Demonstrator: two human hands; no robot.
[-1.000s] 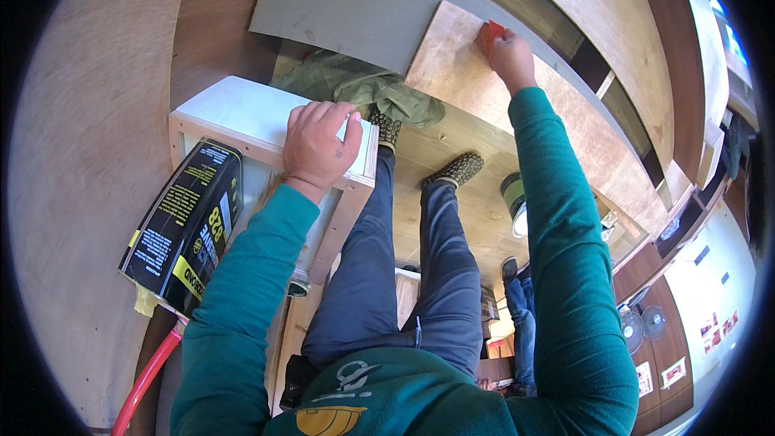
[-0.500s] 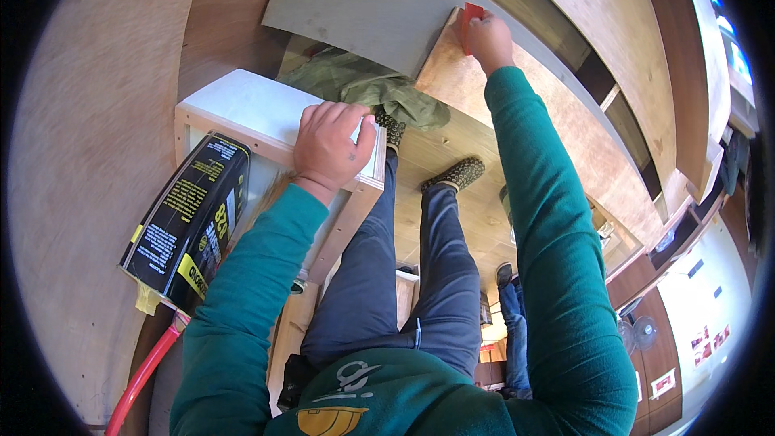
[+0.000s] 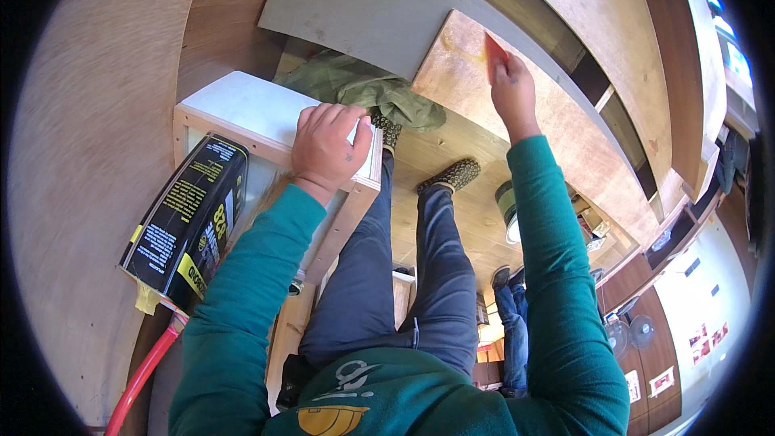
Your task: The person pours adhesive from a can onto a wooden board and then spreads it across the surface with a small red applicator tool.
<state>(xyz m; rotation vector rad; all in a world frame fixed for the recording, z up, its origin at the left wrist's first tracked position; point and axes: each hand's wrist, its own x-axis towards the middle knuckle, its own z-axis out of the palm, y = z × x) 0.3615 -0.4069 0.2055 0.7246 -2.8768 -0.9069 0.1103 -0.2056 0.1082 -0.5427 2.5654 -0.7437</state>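
My right hand is closed around a thin red-orange spreader. The spreader's edge meets a long light-brown wooden board on the right. A yellowish wet streak shows on the board's far end, left of the spreader. My left hand leans on the near right corner of a white-topped wooden box. Its fingers lie across the top with the thumb apart, holding nothing. Beside the box, close to my left forearm, is a black rectangular can with yellow print.
A grey panel lies beyond the board. Green crumpled cloth hangs between box and board. On the floor to the right stands a round can, partly behind my sleeve. A red hose runs at lower left. Another person's leg shows behind me.
My right hand has drawn the spreader from the board's far end toward me and slightly right, uncovering the yellowish streak. My left hand stays on the box.
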